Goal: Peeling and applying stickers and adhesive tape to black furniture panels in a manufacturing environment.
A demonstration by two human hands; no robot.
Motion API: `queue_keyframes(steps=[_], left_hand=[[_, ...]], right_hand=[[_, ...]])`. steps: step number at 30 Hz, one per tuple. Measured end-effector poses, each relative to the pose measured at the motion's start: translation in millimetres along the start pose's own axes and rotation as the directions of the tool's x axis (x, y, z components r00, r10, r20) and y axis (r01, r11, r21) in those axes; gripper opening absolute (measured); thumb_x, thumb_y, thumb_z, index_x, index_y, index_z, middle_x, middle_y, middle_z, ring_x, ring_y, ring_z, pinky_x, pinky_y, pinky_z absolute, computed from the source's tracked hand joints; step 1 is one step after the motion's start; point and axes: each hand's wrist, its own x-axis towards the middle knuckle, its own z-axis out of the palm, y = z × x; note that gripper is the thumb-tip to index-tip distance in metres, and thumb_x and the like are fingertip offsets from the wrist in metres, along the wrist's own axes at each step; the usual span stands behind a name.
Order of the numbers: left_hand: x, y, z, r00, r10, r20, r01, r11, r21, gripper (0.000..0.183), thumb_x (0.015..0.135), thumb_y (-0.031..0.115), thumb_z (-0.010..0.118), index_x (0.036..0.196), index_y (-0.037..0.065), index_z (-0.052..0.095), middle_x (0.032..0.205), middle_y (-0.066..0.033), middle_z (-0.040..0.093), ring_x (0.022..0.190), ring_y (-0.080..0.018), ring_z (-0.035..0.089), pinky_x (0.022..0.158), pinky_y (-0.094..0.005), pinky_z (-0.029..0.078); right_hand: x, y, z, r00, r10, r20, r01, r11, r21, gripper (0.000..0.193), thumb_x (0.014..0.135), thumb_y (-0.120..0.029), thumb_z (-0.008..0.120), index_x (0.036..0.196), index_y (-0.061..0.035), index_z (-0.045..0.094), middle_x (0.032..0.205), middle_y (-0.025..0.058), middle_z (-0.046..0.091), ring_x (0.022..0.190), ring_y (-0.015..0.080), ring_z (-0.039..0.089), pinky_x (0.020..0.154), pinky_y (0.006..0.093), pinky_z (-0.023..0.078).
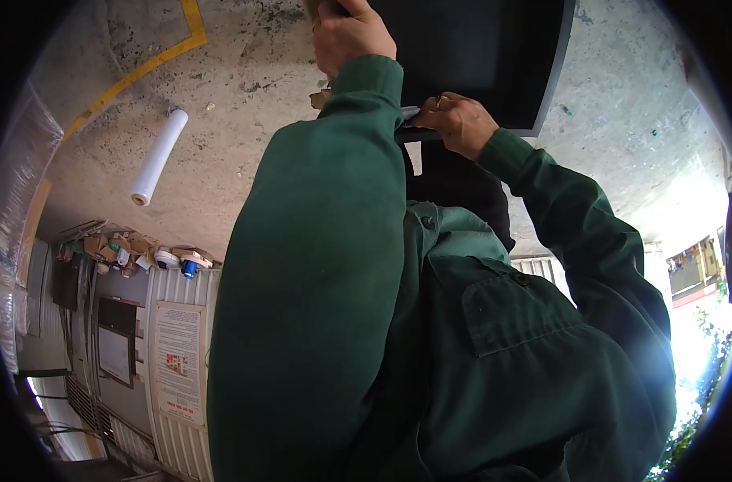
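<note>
Pinching a pale scrap (410,113) at the panel's near edge: right hand (458,125), grip looks clamped on it, thumb against bent fingers. Black panel (470,56) sits top centre, grey rim on its right and near sides, far end out of frame. Left hand (354,38) is up at the top edge, left of the panel, fingers curled. Can't make out whether that grip is closed on anything; frame cuts it off. Tan piece (321,99) shows just beside that wrist, mostly behind the cuff.

Main obstruction: left sleeve (318,241), covers the middle of the view and the panel's near left corner.

Around: white roll (159,157) lying on the concrete floor (229,149), well left of the panel. Yellow line (137,74) on the floor beyond it. Film-wrapped stack (20,217) at far left. Junk heap (133,251) along the wall, cardboard mixed with a blue item (190,269). Notice board (179,361) on the wall below that.
</note>
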Motion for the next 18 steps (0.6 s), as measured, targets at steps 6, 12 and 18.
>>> queue_keyframes(steps=[6, 12, 18], left_hand=[[1.8, -1.1, 5.6, 1.0, 0.019, -0.006, -0.019, 1.0, -0.006, 0.064, 0.084, 0.059, 0.028, 0.097, 0.007, 0.064, 0.087, -0.0183, 0.063, 0.081, -0.0379, 0.057, 0.074, -0.0433, 0.045], [3.4, -7.3, 13.9, 0.997, 0.066, -0.025, -0.067, 0.998, -0.012, 0.064, 0.084, 0.059, 0.028, 0.097, 0.008, 0.065, 0.087, -0.0182, 0.063, 0.082, -0.0376, 0.057, 0.074, -0.0431, 0.045], [2.7, -9.2, 13.6, 0.993, 0.112, -0.036, -0.114, 0.992, -0.059, 0.063, 0.085, 0.058, 0.027, 0.099, 0.009, 0.064, 0.089, -0.0189, 0.062, 0.083, -0.0383, 0.057, 0.074, -0.0434, 0.045]], right_hand=[[7.7, 5.1, -1.5, 0.998, 0.049, 0.04, -0.052, 0.996, 0.067, 0.017, 0.072, -0.004, 0.057, 0.085, -0.0097, 0.065, 0.082, 0.0041, 0.059, 0.081, 0.0218, 0.057, 0.073, 0.0337, 0.048], [9.6, 10.7, 0.7, 0.998, 0.023, 0.064, -0.029, 0.996, 0.082, 0.014, 0.073, -0.004, 0.056, 0.083, -0.0091, 0.065, 0.081, 0.0045, 0.06, 0.081, 0.0231, 0.058, 0.071, 0.0343, 0.048], [10.8, 10.7, 3.9, 0.998, -0.027, 0.05, 0.026, 0.999, 0.021, 0.02, 0.068, 0.0, 0.056, 0.084, -0.0085, 0.065, 0.083, 0.0046, 0.06, 0.082, 0.0231, 0.058, 0.07, 0.0342, 0.048]])
